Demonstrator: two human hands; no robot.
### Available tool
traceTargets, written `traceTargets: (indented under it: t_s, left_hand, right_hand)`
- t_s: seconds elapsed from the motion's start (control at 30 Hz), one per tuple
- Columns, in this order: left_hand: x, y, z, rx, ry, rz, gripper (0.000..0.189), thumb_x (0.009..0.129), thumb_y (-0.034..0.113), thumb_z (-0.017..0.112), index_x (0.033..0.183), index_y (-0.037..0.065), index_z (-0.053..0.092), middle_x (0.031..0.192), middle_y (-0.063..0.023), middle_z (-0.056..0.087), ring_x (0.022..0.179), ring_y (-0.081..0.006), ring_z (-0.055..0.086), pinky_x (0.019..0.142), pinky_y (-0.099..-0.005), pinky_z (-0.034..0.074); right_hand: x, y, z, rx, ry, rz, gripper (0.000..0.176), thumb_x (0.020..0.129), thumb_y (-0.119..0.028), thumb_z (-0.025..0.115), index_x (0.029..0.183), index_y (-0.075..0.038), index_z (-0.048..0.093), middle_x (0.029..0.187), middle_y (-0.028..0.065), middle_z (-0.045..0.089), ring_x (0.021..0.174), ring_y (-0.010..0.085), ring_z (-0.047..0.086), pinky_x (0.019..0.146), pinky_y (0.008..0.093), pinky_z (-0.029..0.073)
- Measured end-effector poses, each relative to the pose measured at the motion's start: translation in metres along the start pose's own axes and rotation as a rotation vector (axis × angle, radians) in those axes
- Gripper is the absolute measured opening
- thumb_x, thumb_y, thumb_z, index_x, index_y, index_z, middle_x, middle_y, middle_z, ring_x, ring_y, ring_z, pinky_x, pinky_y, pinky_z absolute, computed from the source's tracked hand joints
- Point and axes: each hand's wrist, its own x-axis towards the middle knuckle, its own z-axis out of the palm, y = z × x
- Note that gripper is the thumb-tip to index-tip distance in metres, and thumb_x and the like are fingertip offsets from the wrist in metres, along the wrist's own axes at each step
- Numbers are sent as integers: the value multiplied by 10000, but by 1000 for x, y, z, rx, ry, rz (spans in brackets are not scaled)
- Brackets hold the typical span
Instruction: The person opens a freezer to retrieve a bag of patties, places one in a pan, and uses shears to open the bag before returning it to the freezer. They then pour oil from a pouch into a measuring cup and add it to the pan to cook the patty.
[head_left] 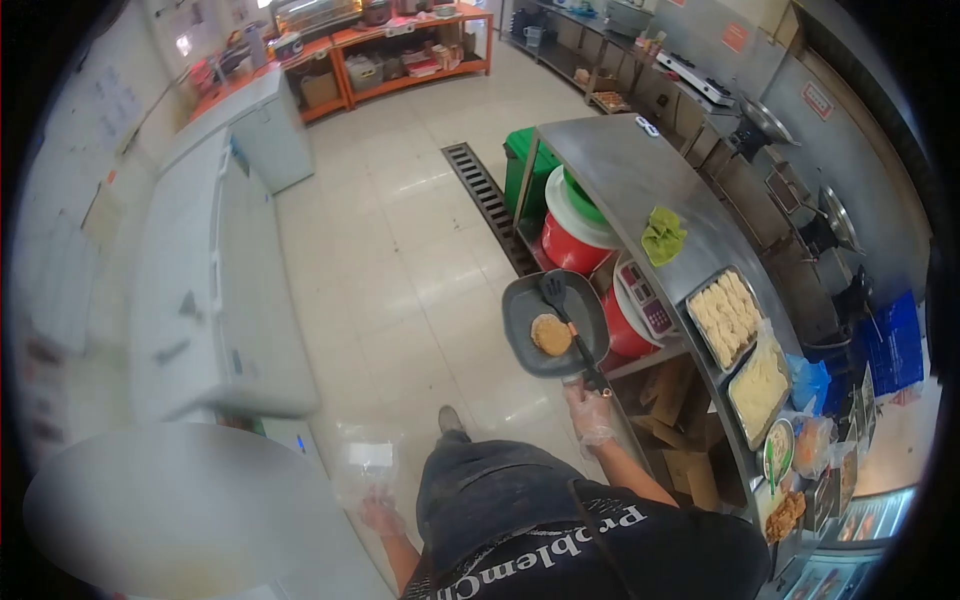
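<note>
My right hand (590, 412), in a clear plastic glove, is closed around the handle of a square grey frying pan (522, 345). In the pan lie a round browned patty (550, 335) and a black slotted spatula (554, 290). The spatula's handle runs over the rim toward my right hand; whether the fingers also grip it is hard to tell. Low on the left, my gloved left hand (381, 514) holds a clear plastic bag (352, 480) with a white label. Its fingers are partly blurred.
To the right runs a steel counter (610, 150) with a green cloth (663, 236), trays of pale food (722, 315) and fried pieces (785, 517). Red buckets (567, 245) and a scale (645, 298) sit beneath. White freezers (235, 270) line the left; a floor drain (482, 195) lies ahead.
</note>
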Motion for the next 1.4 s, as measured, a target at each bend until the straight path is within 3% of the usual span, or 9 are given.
traceTargets:
  t_s: [0.47,0.63,0.73,0.77,0.87,0.9,1.1,1.2,1.4]
  left_hand:
    - [344,303,499,71,-359,198,422,998,261,617,1327,2,667,1232,-132,682,1014,-227,672,839,-351,544]
    - [388,349,634,241,-324,53,523,1033,307,578,1454,-3,556,1439,-196,580,1314,-327,592,1077,-466,482]
    - [435,359,702,199,-453,59,544,1046,322,566,1479,-3,516,1502,-209,520,1413,-363,519,1159,-516,413]
    - [448,365,731,209,-459,51,544,1046,322,566,1479,-3,516,1502,-209,520,1413,-363,519,1159,-516,413]
    - [482,393,821,183,-341,23,369,1030,182,595,1336,-22,627,1338,-197,627,1146,-323,668,947,-434,584]
    - [501,400,850,166,-365,-7,391,1030,218,588,1334,-25,625,1331,-207,631,1161,-329,664,957,-437,581]
    - [682,413,1045,454,-787,107,480,1049,267,566,1429,-27,544,1428,-219,562,1333,-350,587,1096,-493,496]
    - [726,445,1177,535,-872,117,469,1032,243,572,1411,-32,563,1453,-216,552,1300,-331,613,1038,-464,539]
    - [723,515,1458,823,-1008,187,434,1015,239,575,1307,-71,659,1391,-200,615,1159,-284,682,892,-372,569]
  right_hand:
    - [404,-213,1,482,361,324,443,994,-519,668,848,-104,615,616,-10,530,454,144,486,416,359,347]
    - [543,-251,6,810,428,368,470,1008,-528,642,836,-91,611,581,-4,504,439,146,484,410,338,356]
    - [670,-133,43,-11,479,218,391,1061,-394,571,1118,-29,698,699,110,648,714,257,710,639,413,544]
    - [632,-277,3,363,435,638,344,1071,-314,554,1281,-67,669,787,152,712,828,295,750,711,440,567]
    - [733,-126,64,317,624,307,473,1010,-517,646,866,-67,654,582,16,520,451,206,526,426,376,398]
    - [712,-232,39,375,482,614,481,1006,-528,645,844,-75,640,595,19,524,462,205,534,437,380,409]
    - [773,-283,57,532,618,805,635,1051,-583,507,1151,26,655,822,124,666,733,278,689,668,451,531]
    - [790,-406,33,862,755,965,650,1052,-587,497,957,39,644,742,100,621,619,258,636,604,445,526]
    - [808,-409,74,619,875,1123,434,1009,-433,671,990,0,657,738,84,656,548,254,629,516,408,542]
